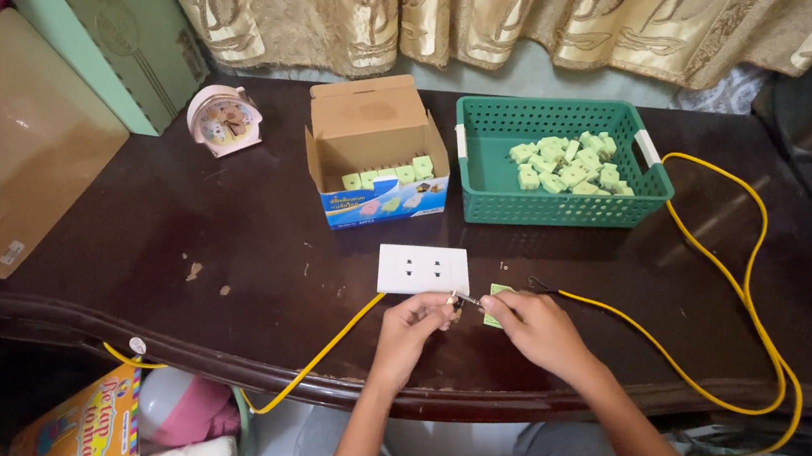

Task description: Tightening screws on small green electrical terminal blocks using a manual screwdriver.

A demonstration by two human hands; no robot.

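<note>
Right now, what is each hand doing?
Left hand: pinched shut on the yellow wire end.
Right hand: closed on a small green block.

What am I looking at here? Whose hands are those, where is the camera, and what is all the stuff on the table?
There is no machine: a person wears a camera on the head, looking down at their own two hands. The left hand pinches the bare tip of a yellow wire; the right hand holds a small green block beside it. Just beyond lies a white socket plate. On the dark table stand a green basket and a cardboard box, both holding more green blocks, and a small pink clock.
</note>
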